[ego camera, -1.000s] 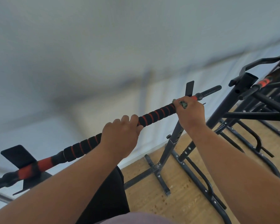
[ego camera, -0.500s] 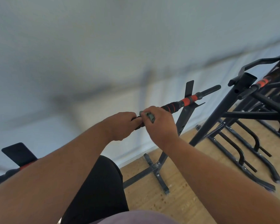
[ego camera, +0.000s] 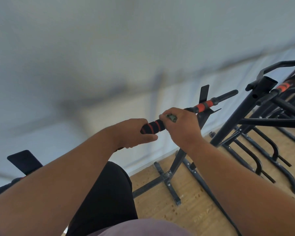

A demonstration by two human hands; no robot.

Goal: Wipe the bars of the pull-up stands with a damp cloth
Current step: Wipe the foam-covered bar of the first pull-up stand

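A black foam bar with red rings (ego camera: 154,127) runs from lower left to upper right across its stand. My left hand (ego camera: 132,133) grips the bar from below. Right beside it, my right hand (ego camera: 181,127) wraps round the bar with a small grey-green cloth (ego camera: 171,118) bunched under the fingers. Only a corner of the cloth shows. Beyond my right hand the bar's orange sleeve (ego camera: 203,106) and ribbed black end (ego camera: 227,94) stick out past the stand's bracket (ego camera: 204,92).
More black pull-up stands (ego camera: 269,120) crowd the right side, their feet on the wooden floor (ego camera: 191,206). This stand's upright and cross foot (ego camera: 167,178) stand below my hands. A pale wall fills the background. Another bracket (ego camera: 24,161) sits at the far left.
My right hand slid left along the bar with the cloth until it met my left hand, then moved back a little to the right, baring a short stretch of foam between the hands.
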